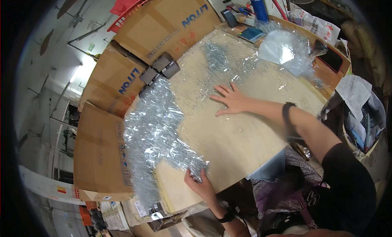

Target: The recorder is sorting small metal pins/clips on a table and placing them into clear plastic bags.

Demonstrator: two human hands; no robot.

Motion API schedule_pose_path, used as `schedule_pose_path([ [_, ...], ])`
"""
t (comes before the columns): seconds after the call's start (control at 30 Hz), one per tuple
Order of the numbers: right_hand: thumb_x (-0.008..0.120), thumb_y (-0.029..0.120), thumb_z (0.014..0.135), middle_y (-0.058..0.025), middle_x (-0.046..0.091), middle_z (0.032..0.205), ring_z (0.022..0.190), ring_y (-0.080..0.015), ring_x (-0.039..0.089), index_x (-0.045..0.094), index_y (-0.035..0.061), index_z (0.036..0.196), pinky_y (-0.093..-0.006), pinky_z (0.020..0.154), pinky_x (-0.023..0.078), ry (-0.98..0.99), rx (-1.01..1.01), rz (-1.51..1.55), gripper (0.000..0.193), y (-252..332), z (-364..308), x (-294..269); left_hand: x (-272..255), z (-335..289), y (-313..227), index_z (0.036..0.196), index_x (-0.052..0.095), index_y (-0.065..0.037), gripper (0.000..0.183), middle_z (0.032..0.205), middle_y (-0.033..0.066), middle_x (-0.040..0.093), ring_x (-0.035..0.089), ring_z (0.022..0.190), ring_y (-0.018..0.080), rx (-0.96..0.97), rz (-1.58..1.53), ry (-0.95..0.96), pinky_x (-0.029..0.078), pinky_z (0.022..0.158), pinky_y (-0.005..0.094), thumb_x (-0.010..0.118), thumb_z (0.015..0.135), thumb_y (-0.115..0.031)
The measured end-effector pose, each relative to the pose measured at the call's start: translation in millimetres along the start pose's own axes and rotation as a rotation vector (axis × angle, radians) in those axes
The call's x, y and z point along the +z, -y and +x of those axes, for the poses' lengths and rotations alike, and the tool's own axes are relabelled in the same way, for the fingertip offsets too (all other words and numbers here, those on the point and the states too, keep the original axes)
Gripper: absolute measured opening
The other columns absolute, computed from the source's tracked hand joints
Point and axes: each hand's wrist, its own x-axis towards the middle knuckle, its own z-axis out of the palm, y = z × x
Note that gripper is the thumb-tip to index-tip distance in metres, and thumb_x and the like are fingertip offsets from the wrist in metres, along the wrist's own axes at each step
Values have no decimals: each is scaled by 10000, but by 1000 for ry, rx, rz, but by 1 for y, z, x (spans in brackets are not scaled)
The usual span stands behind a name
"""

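Observation:
A large heap of small, thin, clear shiny pieces [153, 127], like short glass tubes, covers the left side of a pale wooden tabletop [220, 143]. My left hand [200, 186] touches the heap's near right end, thumb and fingers apart around some loose pieces; part of its fingertips is hidden among them. Over the middle of the tabletop, my right hand [230, 101] lies flat with fingers spread and holds nothing. Beyond it, more of the clear pieces [215, 55] are scattered in a thinner patch.
Upright cardboard panels [163, 25] wall off the far and left sides. Dark blocks [165, 65] stand against them. At the far right are clear plastic bags [281, 49], a dark phone [330, 57] and a blue cylinder [258, 7]. A paper-lined bin [361, 110] stands right of the table.

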Motion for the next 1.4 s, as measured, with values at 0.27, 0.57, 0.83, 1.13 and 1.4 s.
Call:
schedule_pose_path([
  [0.27, 555, 434, 891, -84, 524, 1157, 1119, -279, 464, 585, 149, 1074, -603, 888, 346, 63, -38, 50, 341, 38, -6, -3, 1, -4, 5, 1241, 514, 14, 478, 1113, 132, 515, 477, 922, 232, 45, 15, 9, 413, 826, 336, 723, 831, -117],
  [0.57, 577, 246, 887, -82, 619, 790, 711, -235, 594, 610, 72, 912, -361, 614, 466, -60, 5, 279, 179, -6, -43, -59, 1, 0, 2, 1227, 532, 5, 470, 1093, 133, 538, 488, 930, 253, 39, 39, 21, 420, 808, 343, 729, 819, -123],
  [0.83, 596, 250, 919, 29, 565, 720, 661, -52, 471, 624, 25, 820, -262, 581, 400, -344, 410, 1055, 248, -40, -27, -129, 1, -2, -8, 1326, 460, -2, 589, 1161, 129, 535, 487, 972, 240, -21, -48, 10, 408, 859, 340, 735, 816, -108],
  [1.13, 647, 212, 905, 40, 599, 765, 718, -41, 505, 653, 34, 853, -222, 634, 410, -114, 359, 1158, 186, -50, -61, -131, -2, -3, -6, 1334, 453, 6, 588, 1206, 137, 524, 478, 1010, 231, -34, -11, 45, 399, 888, 328, 723, 821, -87],
  [1.4, 648, 55, 744, -121, 576, 1058, 848, -286, 587, 649, 60, 949, -368, 799, 470, -63, -180, 184, 205, -38, -109, -93, -4, 0, -23, 1321, 457, 9, 581, 1201, 169, 520, 483, 1052, 292, -3, 28, -5, 391, 923, 381, 724, 815, -90],
])
